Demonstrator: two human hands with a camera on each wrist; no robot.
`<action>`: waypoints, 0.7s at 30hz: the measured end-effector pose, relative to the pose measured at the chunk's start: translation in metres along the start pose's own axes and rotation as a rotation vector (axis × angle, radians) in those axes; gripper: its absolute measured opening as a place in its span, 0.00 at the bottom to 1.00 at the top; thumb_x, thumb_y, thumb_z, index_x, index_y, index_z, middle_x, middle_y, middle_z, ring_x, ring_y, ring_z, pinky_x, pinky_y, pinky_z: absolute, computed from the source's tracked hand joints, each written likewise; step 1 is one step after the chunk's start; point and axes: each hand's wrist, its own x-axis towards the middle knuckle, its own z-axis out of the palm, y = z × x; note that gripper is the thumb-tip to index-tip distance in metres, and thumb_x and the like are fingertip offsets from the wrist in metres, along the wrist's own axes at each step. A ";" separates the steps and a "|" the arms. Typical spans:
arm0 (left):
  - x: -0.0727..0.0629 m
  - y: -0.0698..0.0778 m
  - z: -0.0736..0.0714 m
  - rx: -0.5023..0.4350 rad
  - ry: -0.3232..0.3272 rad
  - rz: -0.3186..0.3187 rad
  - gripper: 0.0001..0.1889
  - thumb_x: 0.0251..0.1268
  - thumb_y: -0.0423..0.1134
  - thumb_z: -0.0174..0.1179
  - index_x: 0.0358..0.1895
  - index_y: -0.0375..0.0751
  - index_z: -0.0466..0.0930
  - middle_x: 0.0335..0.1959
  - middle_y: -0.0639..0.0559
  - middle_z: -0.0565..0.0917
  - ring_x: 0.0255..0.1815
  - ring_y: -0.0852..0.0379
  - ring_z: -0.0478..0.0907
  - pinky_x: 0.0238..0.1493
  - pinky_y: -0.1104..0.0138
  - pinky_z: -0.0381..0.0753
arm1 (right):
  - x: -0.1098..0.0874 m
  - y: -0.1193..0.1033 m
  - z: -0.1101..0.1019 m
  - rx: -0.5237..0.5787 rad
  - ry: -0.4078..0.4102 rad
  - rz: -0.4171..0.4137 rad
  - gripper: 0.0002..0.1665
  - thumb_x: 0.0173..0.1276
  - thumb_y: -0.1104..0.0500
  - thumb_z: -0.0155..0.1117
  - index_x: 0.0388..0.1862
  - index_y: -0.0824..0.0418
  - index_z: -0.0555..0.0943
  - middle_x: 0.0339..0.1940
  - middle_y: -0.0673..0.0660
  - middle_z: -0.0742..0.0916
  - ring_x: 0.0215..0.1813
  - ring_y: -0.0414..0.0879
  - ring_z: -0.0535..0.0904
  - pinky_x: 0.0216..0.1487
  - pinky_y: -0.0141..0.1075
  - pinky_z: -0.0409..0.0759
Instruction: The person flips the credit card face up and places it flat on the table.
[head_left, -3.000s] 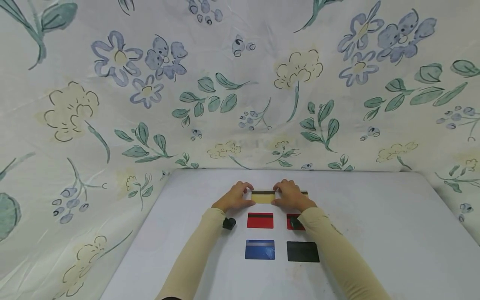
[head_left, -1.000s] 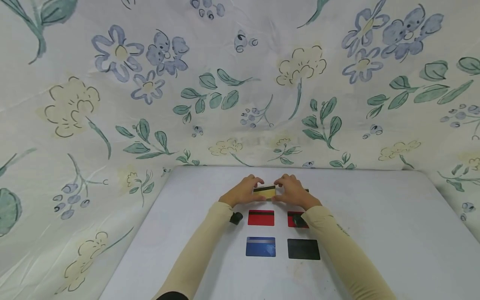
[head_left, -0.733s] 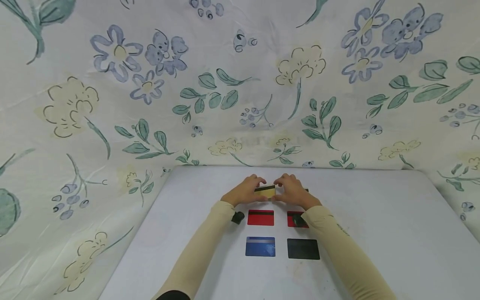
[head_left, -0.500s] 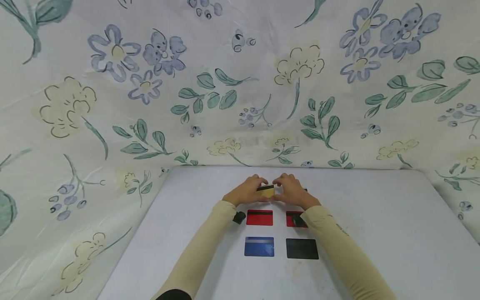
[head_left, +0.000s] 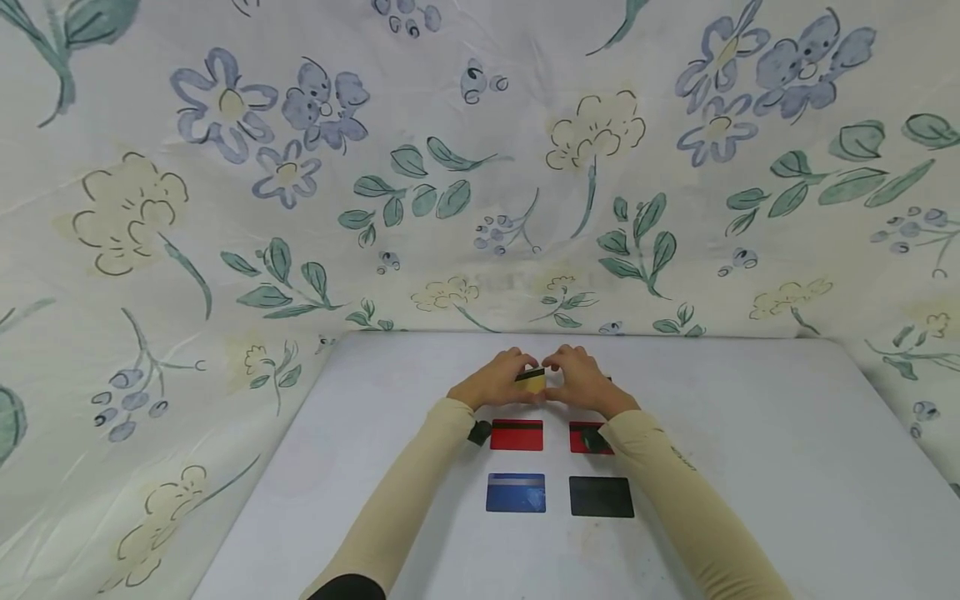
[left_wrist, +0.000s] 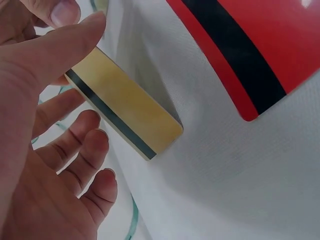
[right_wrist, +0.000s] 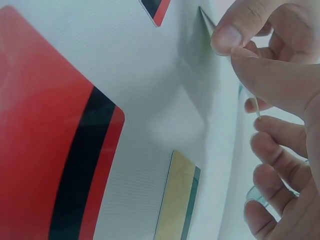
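A gold card with a dark stripe is tilted up at the table's far end, its lower end showing in the left wrist view. My left hand pinches it by the long edges between thumb and fingers. At its right end is my right hand, the thumb close by the left thumb and the index finger at the opposite edge. Seen from the right wrist the card is almost edge-on. A second gold card lies flat beside the right hand, mostly hidden in the head view.
On the white table, nearer the body, lie two red cards, the left one in full view and the right one partly covered by the right wrist. A blue card and a black card form the nearest row.
The gold card, flat three seconds ago, is now raised and tilted. My left hand has slid rightward along it toward the right hand, leaving less card showing between them.
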 end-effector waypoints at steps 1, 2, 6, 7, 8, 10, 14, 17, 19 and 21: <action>0.000 0.000 0.000 0.001 0.000 0.002 0.32 0.66 0.49 0.71 0.70 0.40 0.75 0.58 0.42 0.78 0.60 0.49 0.75 0.68 0.56 0.77 | 0.000 0.000 0.000 0.002 0.001 0.002 0.32 0.62 0.51 0.79 0.62 0.62 0.83 0.55 0.60 0.83 0.59 0.55 0.72 0.66 0.53 0.72; 0.001 0.000 -0.001 -0.001 0.001 0.002 0.32 0.66 0.49 0.70 0.69 0.40 0.75 0.58 0.42 0.78 0.60 0.49 0.75 0.67 0.56 0.78 | 0.000 0.001 0.000 0.003 0.002 0.003 0.32 0.62 0.50 0.79 0.62 0.62 0.83 0.55 0.60 0.83 0.59 0.55 0.72 0.66 0.53 0.72; 0.001 0.001 -0.002 0.001 0.004 -0.011 0.32 0.66 0.51 0.70 0.69 0.41 0.75 0.58 0.44 0.78 0.60 0.50 0.74 0.67 0.56 0.78 | 0.000 0.002 -0.001 0.002 0.008 0.003 0.35 0.61 0.49 0.80 0.63 0.63 0.81 0.56 0.61 0.82 0.59 0.55 0.72 0.66 0.54 0.72; 0.001 0.001 -0.002 0.003 0.005 -0.013 0.32 0.66 0.52 0.70 0.69 0.42 0.75 0.58 0.44 0.78 0.60 0.50 0.74 0.67 0.56 0.78 | 0.000 0.002 -0.001 0.000 0.009 0.003 0.36 0.60 0.49 0.80 0.64 0.63 0.81 0.56 0.61 0.82 0.60 0.55 0.72 0.65 0.54 0.72; 0.000 0.001 -0.003 0.004 0.007 -0.017 0.33 0.66 0.52 0.70 0.69 0.42 0.74 0.58 0.44 0.78 0.60 0.50 0.74 0.67 0.56 0.78 | 0.000 0.002 -0.001 -0.002 0.009 0.003 0.37 0.60 0.49 0.81 0.64 0.63 0.81 0.56 0.61 0.82 0.59 0.55 0.72 0.65 0.54 0.72; 0.000 0.001 -0.004 0.006 0.011 -0.022 0.33 0.66 0.53 0.70 0.70 0.43 0.74 0.59 0.44 0.77 0.61 0.50 0.74 0.67 0.56 0.78 | 0.000 0.001 -0.001 -0.005 0.007 0.007 0.38 0.59 0.48 0.81 0.65 0.63 0.81 0.56 0.61 0.82 0.59 0.55 0.72 0.65 0.54 0.72; -0.002 0.001 -0.006 -0.002 0.018 -0.032 0.32 0.66 0.52 0.70 0.70 0.44 0.74 0.59 0.44 0.77 0.60 0.50 0.74 0.67 0.56 0.79 | 0.000 0.001 -0.001 0.000 -0.006 0.028 0.39 0.58 0.48 0.82 0.65 0.63 0.81 0.56 0.61 0.82 0.59 0.55 0.72 0.64 0.53 0.74; -0.003 0.000 -0.007 -0.006 0.020 -0.042 0.32 0.66 0.52 0.69 0.70 0.45 0.73 0.59 0.45 0.77 0.59 0.51 0.73 0.66 0.56 0.79 | 0.000 0.001 0.000 0.005 -0.014 0.043 0.39 0.57 0.48 0.83 0.65 0.62 0.81 0.57 0.60 0.82 0.59 0.54 0.72 0.64 0.52 0.74; -0.004 0.000 -0.008 -0.011 0.023 -0.045 0.32 0.66 0.52 0.69 0.70 0.46 0.73 0.59 0.45 0.77 0.59 0.51 0.73 0.65 0.56 0.80 | 0.000 0.001 0.001 0.002 -0.015 0.044 0.39 0.57 0.48 0.83 0.65 0.62 0.81 0.57 0.60 0.82 0.59 0.54 0.72 0.63 0.52 0.74; -0.005 0.000 -0.009 -0.018 0.026 -0.046 0.32 0.66 0.51 0.69 0.70 0.47 0.73 0.59 0.45 0.77 0.59 0.51 0.73 0.65 0.55 0.80 | 0.000 0.002 0.002 0.000 -0.015 0.043 0.39 0.57 0.48 0.83 0.64 0.62 0.81 0.57 0.60 0.82 0.59 0.54 0.72 0.63 0.53 0.74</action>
